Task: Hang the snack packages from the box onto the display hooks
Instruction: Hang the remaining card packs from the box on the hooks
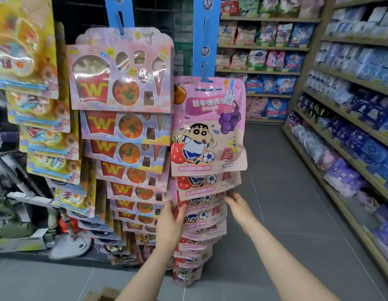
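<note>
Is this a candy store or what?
Probably a shop or small supermarket. Snack pouches hang in a column on a blue display strip, long shelves hold rows of packaged goods, and an aisle floor runs between them.

Grey tiled floor (264, 213) forms an aisle; wooden shelves (340, 118) line its right side and far end.

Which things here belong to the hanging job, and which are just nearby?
Job: pink cartoon pouches, blue hanging strip, cardboard box, left hand, right hand.
Nearby: fries candy packs, yellow packs, aisle shelves.
</note>
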Available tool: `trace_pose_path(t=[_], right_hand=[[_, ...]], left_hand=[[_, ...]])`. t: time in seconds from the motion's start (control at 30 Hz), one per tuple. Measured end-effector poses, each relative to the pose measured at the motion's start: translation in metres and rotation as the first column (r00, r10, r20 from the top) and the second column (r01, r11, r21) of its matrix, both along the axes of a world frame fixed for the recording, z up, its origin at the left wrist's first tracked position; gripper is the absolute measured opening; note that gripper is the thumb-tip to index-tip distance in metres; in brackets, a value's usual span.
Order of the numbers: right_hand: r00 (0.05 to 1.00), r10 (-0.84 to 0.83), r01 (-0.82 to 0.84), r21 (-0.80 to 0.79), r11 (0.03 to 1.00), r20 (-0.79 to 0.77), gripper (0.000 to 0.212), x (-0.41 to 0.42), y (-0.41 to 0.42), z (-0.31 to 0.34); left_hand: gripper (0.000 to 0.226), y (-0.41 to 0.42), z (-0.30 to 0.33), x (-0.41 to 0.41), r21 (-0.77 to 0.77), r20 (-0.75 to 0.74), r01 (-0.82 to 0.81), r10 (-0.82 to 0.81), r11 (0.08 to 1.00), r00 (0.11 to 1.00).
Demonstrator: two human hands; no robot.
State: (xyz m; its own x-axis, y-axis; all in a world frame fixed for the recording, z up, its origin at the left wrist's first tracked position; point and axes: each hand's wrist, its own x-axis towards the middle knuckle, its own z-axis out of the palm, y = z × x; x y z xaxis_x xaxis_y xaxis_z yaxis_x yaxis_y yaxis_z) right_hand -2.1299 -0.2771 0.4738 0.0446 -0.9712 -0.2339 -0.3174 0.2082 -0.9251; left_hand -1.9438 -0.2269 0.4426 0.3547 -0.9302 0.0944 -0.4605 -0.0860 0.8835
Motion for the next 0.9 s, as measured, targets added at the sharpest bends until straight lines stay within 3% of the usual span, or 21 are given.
trace_pose_path(t=[0.17,0.37,0.5,0.77,0.9], right_hand=[[0.996,0.019,-0.027,-0.095,0.995,-0.090,0.042,0.003,0.016,-0.023],[0.999,0.007,-0.011,-0.083,0.996,-0.046,0.047,0.000,0.013,-0.020],[0.998,-0.057,0.057,-0.047,0.997,-0.013,0.050,-0.019,0.027,-0.010],[0.998,-0.028,0.023,-0.084,0.996,-0.061,0.042,-0.024,0.074,0.041],[0.997,0.007,-0.015,-0.091,0.996,-0.081,0.043,0.005,0.102,0.055]], left_hand=[[0.027,-0.005,-0.001,0.020,-0.057,0.089,-0.058,0.063,0.997,0.994],[0.024,-0.005,-0.003,0.028,-0.066,0.084,0.082,-0.076,0.994,0.994],[0.037,0.004,0.000,0.036,0.016,0.061,0.129,-0.129,0.992,0.990],[0.036,0.058,0.044,0.087,0.000,0.235,0.090,-0.087,0.996,0.968],[0.047,0.091,0.047,0.130,0.005,0.331,0.081,-0.078,0.997,0.940]])
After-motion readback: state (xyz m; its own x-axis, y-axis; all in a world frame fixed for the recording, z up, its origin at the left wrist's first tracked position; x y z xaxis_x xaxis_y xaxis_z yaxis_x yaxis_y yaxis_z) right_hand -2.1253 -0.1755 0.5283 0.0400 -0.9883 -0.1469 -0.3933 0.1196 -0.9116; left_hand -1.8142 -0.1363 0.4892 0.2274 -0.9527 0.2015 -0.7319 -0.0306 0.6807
